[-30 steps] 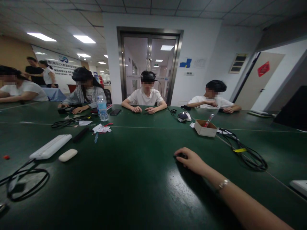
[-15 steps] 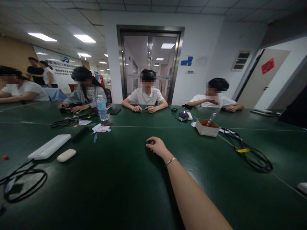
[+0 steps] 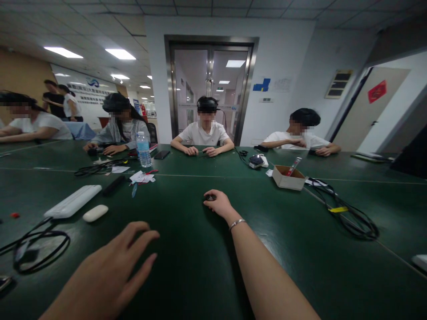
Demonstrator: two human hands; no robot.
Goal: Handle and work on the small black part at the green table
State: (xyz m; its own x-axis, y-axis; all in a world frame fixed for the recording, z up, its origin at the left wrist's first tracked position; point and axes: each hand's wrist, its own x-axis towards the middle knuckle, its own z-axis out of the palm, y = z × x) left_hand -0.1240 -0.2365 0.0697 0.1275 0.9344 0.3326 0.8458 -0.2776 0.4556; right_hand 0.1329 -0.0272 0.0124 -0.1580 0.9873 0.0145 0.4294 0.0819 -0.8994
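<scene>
Right hand (image 3: 220, 204) is pinching a small dark object (image 3: 210, 198) between curled fingers, just below frame centre; left hand (image 3: 108, 266) is hanging over the green table (image 3: 187, 253), lower left, fingers loosely spread.

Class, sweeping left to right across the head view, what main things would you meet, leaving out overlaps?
White oval case, water bottle, black phone, right hand holding a small dark object, open box, coiled black cable.
</scene>
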